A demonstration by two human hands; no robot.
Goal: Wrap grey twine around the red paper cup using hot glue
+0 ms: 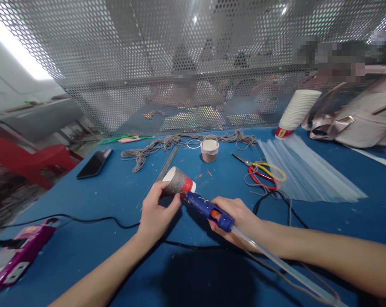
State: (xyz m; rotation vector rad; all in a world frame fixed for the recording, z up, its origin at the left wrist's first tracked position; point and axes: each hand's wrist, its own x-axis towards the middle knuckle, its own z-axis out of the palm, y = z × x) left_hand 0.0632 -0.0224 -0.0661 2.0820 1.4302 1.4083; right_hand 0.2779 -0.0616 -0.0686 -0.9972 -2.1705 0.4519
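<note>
At a blue table (93,198), gray cord (170,140) lies along the far edge, likely to keep it out of my arms' way, as my right hand (236,215) curls around a blue hot-glue gun (199,204), some fingers hidden behind it. My left hand (157,213) pinches a cord-wrapped paper cup (177,181) between thumb and fingers just before the gun's front end, tipped on its side, apparently to turn the red band (187,185), bare of cord, that way; whether gun and cup touch, I cannot tell.
</note>
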